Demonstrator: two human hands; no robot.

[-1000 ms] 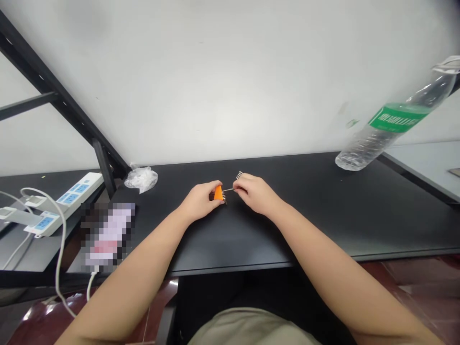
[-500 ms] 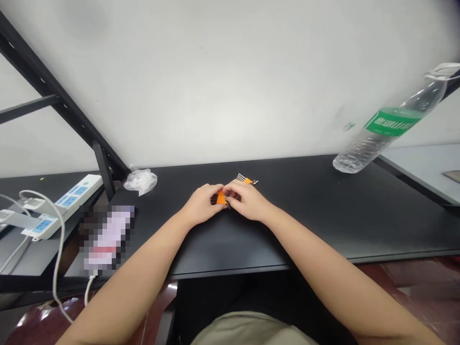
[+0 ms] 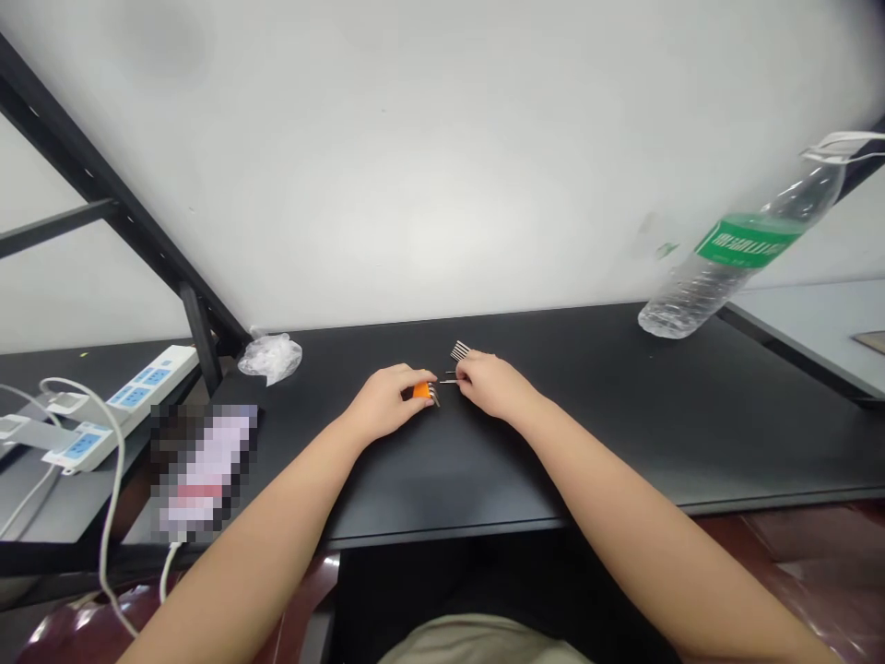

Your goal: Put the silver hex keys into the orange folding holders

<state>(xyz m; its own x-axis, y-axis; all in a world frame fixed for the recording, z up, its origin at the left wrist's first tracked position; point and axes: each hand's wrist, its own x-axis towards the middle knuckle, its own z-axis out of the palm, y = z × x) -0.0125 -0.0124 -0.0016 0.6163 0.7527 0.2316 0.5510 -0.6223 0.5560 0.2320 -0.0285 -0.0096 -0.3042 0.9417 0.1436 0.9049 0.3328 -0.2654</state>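
My left hand grips an orange holder between thumb and fingers. Bent metal ends, like those of hex keys, stick out of its right side. Just to the right, my right hand is closed on a thin metal rod that looks like a hex key and points left toward the holder. A gap shows between the rod's tip and the holder. Behind the right fingers, a row of several metal rods lies on the black table; the hand hides the rest of that piece.
A crumpled clear plastic bag lies at the back left. A blurred-out phone with a white cable and a white power strip are at the left. Toward the back right stands a large plastic bottle with a green label.
My right hand has moved right, away from the orange holder, and a thin metal rod now shows in its fingers. It covers more of the row of rods behind. My left hand still grips the holder.
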